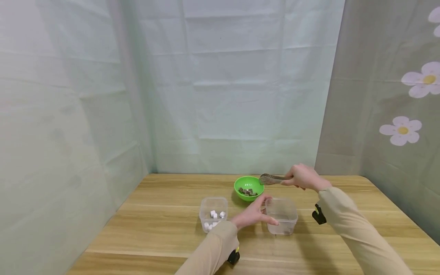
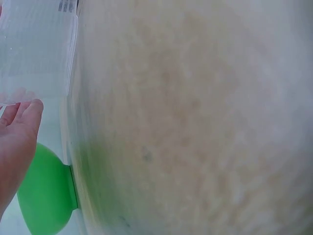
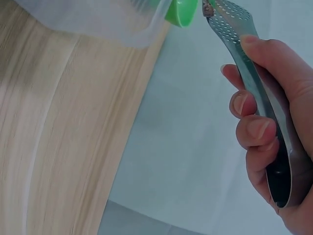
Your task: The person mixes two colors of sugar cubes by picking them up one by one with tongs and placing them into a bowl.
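My right hand (image 1: 304, 177) grips a pair of metal tongs (image 1: 273, 178) with perforated ends. In the right wrist view the tongs (image 3: 266, 105) have a small brown piece (image 3: 209, 9) between their tips. The tips are at the right rim of a green bowl (image 1: 243, 182), where several brown cubes (image 1: 247, 192) lie. My left hand (image 1: 252, 214) holds the left side of a clear plastic container (image 1: 282, 217), thumb at the front and fingers toward the back. In the left wrist view the fingertips touch the container's (image 2: 39, 54) edge.
Left of my left hand stands another clear container (image 1: 206, 206) with several white cubes (image 1: 214, 215). Everything is on a wooden table (image 1: 154, 229). A pale curtain (image 1: 240, 114) hangs behind the table's far edge, with more fabric at both sides.
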Demonstrator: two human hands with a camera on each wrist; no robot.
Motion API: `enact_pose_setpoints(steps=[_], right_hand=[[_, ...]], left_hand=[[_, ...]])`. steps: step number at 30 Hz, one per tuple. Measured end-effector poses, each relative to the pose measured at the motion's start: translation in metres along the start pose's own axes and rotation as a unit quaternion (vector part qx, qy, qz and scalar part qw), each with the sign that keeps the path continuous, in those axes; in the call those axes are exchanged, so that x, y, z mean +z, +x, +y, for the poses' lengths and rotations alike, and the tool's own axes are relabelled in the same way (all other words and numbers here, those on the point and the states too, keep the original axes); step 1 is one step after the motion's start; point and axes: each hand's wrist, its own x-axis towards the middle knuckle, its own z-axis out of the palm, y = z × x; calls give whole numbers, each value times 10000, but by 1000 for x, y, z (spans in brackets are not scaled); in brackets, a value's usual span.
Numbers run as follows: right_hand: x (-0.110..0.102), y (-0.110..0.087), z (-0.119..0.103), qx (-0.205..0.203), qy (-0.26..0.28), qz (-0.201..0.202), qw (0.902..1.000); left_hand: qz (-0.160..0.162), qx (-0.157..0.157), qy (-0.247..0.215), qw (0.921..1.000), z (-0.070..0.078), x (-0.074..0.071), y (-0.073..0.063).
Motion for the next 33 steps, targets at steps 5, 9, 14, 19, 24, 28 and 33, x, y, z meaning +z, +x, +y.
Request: enact_pose_setpoints(steps=[5,9,14,19,24,28,33], right_hand=[[6,7,-6,36,-62,-159,9998],[7,8,-9,156,-86,-303,9994],[4,5,-9,280,-4,-382,9989],[-6,-1,-10,285,-109,-388,9988],[-14,-12,-9,331,-378,-369,9981],[-22,-23,-8,335,-496,-427,9973],[-33,-34,-11,442,-552,-594,9957]], left_hand=[[-36,10,-42,10000,1,1,0],[-72,7,-91,9999,2,3,-1],[-100,37,-172,9998,1,4,0],[-63,27,-221,9997,0,3,0],[14,-21,-32,10000,-2,2,0],[70,-69,148,9998,-2,2,-1],[110,-62,248,9996,-2,1,-1]])
